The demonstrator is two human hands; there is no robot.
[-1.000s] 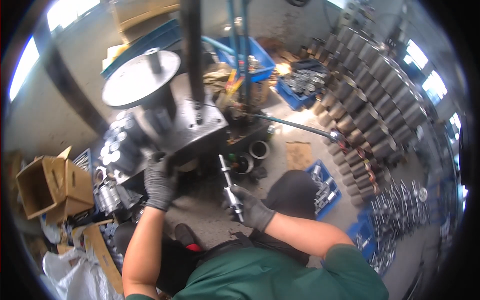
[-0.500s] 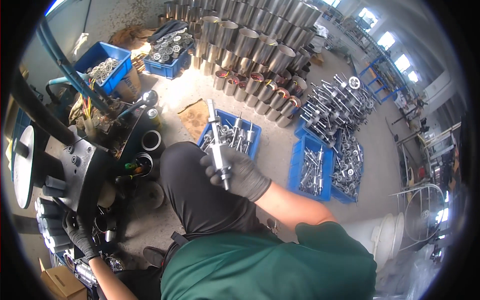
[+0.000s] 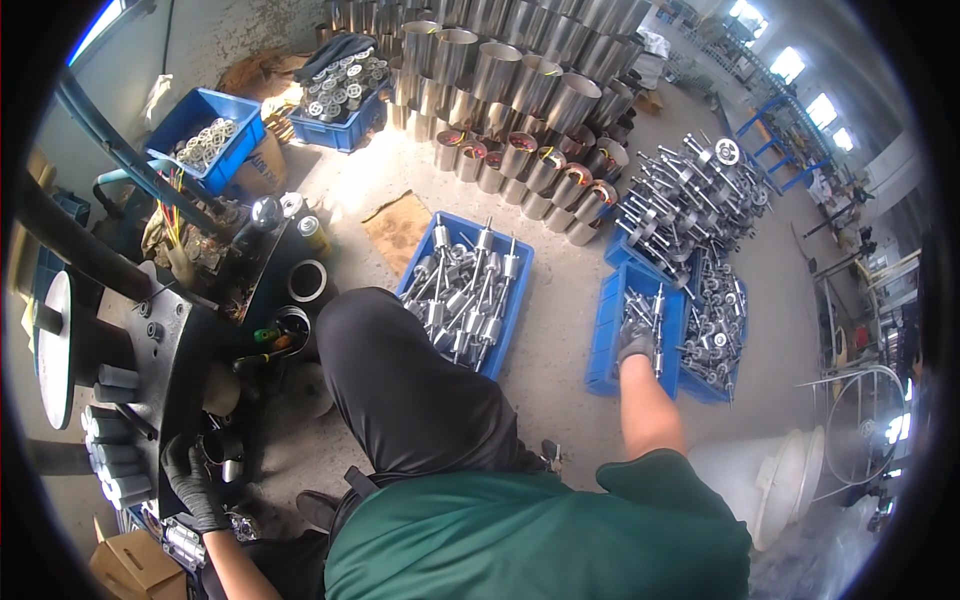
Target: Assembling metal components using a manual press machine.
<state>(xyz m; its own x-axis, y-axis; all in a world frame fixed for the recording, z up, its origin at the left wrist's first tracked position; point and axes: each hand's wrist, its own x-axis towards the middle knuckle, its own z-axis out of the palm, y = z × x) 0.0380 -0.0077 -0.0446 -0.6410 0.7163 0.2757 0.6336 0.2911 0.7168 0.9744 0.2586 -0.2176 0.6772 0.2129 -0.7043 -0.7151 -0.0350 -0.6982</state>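
My right hand [image 3: 635, 338], in a dark grey glove, reaches into a blue bin [image 3: 603, 345] on the right. Metal shafts [image 3: 656, 318] lie in that bin beside the hand. The fingertips are hidden among the parts, so whether they grip one cannot be told. At the lower left, my left hand [image 3: 195, 487], also gloved, rests against the black machine [image 3: 185, 365] with its fingers stretched out and nothing seen in them. In front of my knee stands another blue bin [image 3: 512, 320], filled with shafts carrying thick silver cylinders [image 3: 470, 300].
A big heap of shafts [image 3: 690, 195] and a further blue bin [image 3: 712, 390] border the right bin. Stacked steel cylinders [image 3: 495, 75] rise at the back. Grey cylinders [image 3: 118, 455] stand by the machine. A cardboard box [image 3: 140, 565] sits at lower left, a white drum [image 3: 760, 480] at right.
My right hand has swung from above my knee, where it held a metal shaft, to the right bin; that shaft no longer shows in it. My left hand stays at the machine.
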